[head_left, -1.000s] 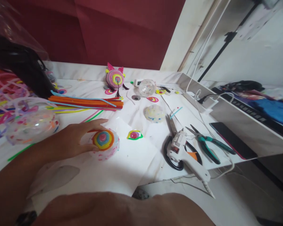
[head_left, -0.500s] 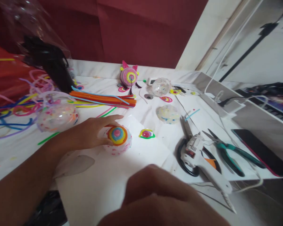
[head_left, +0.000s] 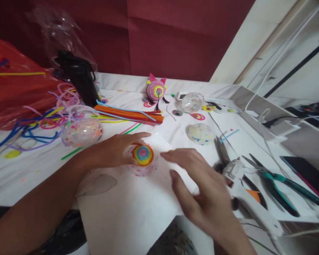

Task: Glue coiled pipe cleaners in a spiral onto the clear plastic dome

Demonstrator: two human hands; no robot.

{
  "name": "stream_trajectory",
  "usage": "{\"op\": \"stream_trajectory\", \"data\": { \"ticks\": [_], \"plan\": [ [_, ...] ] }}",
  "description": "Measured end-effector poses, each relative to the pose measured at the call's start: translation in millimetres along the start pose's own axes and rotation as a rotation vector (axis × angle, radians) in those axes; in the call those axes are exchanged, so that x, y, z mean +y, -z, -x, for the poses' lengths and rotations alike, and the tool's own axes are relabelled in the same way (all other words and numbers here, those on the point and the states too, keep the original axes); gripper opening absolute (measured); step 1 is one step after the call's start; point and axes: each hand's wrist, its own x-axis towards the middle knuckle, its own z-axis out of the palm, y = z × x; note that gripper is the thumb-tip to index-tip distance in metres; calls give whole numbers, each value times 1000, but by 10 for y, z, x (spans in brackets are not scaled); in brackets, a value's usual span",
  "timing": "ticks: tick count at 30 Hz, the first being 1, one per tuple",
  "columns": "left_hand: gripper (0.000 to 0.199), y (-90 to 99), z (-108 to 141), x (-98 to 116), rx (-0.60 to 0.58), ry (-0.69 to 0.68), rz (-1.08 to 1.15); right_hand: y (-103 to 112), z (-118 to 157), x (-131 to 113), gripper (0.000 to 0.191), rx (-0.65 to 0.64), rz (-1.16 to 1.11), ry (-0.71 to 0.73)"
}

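My left hand point(head_left: 114, 150) cups a clear speckled ball point(head_left: 143, 161) that rests on a white sheet of paper point(head_left: 127, 209); a spiral of coloured pipe cleaner point(head_left: 143, 154) sits on the ball's top. My right hand point(head_left: 202, 191) hovers open just right of the ball, fingers spread, holding nothing. It covers the small green and pink spiral that lay on the paper.
A bundle of orange pipe cleaners point(head_left: 127, 113) lies behind, loose ones point(head_left: 37, 124) at left beside another speckled ball point(head_left: 82, 131). A white glue gun point(head_left: 247, 198), scissors point(head_left: 222, 150) and teal pliers point(head_left: 279, 184) lie right. More balls point(head_left: 200, 134), a pink figure point(head_left: 156, 90) and a phone point(head_left: 308, 173) stand farther off.
My right hand has come up from the bottom edge and reached forward over the paper toward the ball. The left hand stays on the ball; the camera has turned left.
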Motion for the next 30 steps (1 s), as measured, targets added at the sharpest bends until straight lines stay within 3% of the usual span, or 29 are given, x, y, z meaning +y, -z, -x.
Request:
{"op": "stream_trajectory", "data": {
  "ticks": [4, 7, 14, 18, 24, 30],
  "plan": [
    [86, -19, -16, -48, 21, -21, -35, -124, -60, 362, 41, -145, -71, -73],
    [86, -25, -25, -55, 28, -11, -59, -240, -52, 498, 38, -230, -110, -128],
    [83, -8, -33, -29, 26, 21, -65, -291, -107, 508, 27, -299, -100, -159],
    [91, -19, -29, -37, 41, 10, -59, -339, -101, 546, 25, -280, -75, -145],
    [68, -3, -15, 27, 41, 13, -113, -356, -146, 553, 23, -278, -81, -180],
    [88, 9, 1, 83, 64, 4, -91, -296, -291, 486, 25, -359, -41, -292]
  ]
}}
